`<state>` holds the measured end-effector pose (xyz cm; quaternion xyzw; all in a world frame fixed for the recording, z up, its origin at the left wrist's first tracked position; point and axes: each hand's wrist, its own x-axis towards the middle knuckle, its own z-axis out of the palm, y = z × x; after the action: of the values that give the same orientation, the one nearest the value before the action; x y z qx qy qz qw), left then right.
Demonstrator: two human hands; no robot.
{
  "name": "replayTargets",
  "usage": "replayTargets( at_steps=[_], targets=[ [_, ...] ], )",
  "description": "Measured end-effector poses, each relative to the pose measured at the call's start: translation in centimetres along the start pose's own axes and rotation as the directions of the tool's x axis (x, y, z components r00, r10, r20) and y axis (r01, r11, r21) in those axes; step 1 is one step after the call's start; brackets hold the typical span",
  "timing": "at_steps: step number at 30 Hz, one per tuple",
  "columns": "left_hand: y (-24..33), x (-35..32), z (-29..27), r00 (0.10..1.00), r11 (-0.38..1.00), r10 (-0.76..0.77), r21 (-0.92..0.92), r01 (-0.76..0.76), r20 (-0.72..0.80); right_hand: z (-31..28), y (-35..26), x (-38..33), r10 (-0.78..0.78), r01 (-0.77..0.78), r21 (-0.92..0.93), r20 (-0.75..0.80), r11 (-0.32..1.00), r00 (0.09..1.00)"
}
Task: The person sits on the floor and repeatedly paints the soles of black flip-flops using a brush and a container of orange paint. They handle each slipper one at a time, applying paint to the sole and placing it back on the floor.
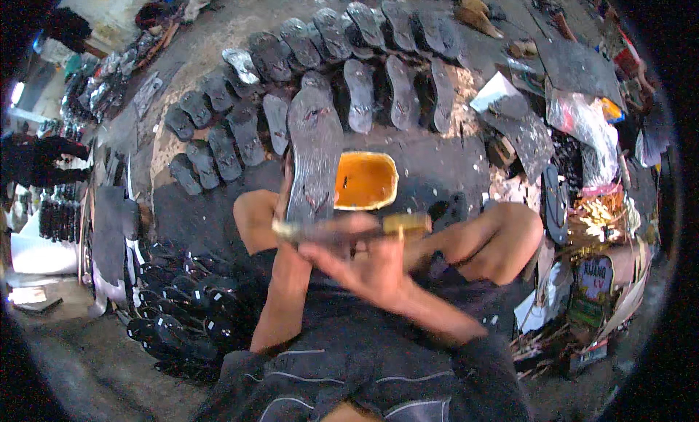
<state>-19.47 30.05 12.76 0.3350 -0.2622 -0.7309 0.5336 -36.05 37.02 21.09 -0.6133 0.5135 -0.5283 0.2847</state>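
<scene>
My left hand (288, 236) holds up a long dark flip-flop sole (315, 149), toe end pointing away from me. Most of its fingers are hidden behind the sole. My right hand (364, 265) is closed around a long, motion-blurred tool (338, 230) with a yellowish block-like end (408, 225) on the right. The tool lies across the sole's near end; whether it touches there I cannot tell. Just beyond the hands and right of the sole stands an open tub (396, 180) with a pale rim, holding orange-amber liquid.
Rows of dark soles (359, 98) lie in an arc on the ground ahead. Finished-looking black sandals (182, 298) are heaped at my left. On the right are plastic bags (593, 160), scraps and a single sandal (555, 203). My bent knees (510, 236) flank the tub.
</scene>
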Motion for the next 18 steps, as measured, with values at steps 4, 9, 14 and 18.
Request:
replayTargets(
  at_steps=[4, 9, 14, 18],
  targets=[
    [0.5, -1.1, 4.9, 0.987, 0.956, 0.091, -0.290, -0.049, 0.133, -0.8, 1.7, 3.0, 0.292, -0.256, 0.301, -0.082, 0.919, 0.953],
    [1.0, 1.1, 4.4, 1.000, 0.986, -0.012, -0.168, 0.008, -0.018, -1.0, 2.6, 0.7, -0.065, 0.057, -0.059, -0.153, 0.997, 0.986],
    [1.8, 1.0, 3.8, 0.986, 0.950, 0.133, -0.297, -0.099, 0.099, -0.8, 1.2, 7.8, 0.028, -0.025, 0.047, -0.070, 0.999, 0.997],
    [10.0, 6.9, 2.5, 0.885, 0.889, 0.456, -0.007, -0.459, -0.094, -1.7, 0.4, 4.1, 0.105, -0.102, -0.028, 0.118, 0.994, 0.987]
  ],
)
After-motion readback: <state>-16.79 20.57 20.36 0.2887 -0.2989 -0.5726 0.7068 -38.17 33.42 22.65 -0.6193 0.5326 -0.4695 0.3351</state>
